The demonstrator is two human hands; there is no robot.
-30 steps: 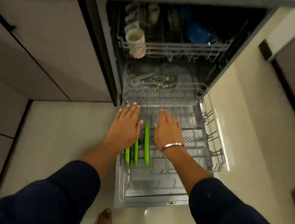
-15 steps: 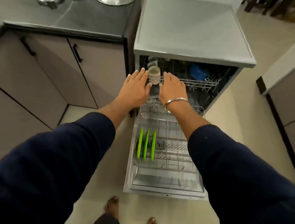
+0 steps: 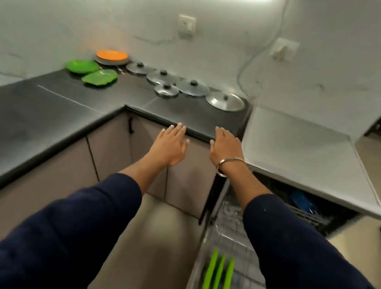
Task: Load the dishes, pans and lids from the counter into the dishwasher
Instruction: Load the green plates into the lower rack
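My left hand [image 3: 169,145] and my right hand [image 3: 225,146] are stretched forward, fingers straight, empty, just short of the black counter's front edge [image 3: 182,128]. At the back of the counter lie two green plates [image 3: 90,72], a stack of plates topped by an orange one [image 3: 111,57], and several steel lids with black knobs [image 3: 187,87]. Three green plates [image 3: 217,279] stand on edge in the pulled-out lower rack [image 3: 238,249] of the dishwasher at the lower right. A blue dish [image 3: 302,203] shows in the upper rack.
The dishwasher's grey top [image 3: 303,150] adjoins the counter on the right. Beige cabinet doors [image 3: 187,175] stand below the counter in front of me. The counter runs on along the left wall [image 3: 17,115]. Two wall sockets [image 3: 186,25] sit above.
My view has swung up and left from the dishwasher rack to the counter. Both empty hands rose from the lower rack and moved left toward the counter edge.
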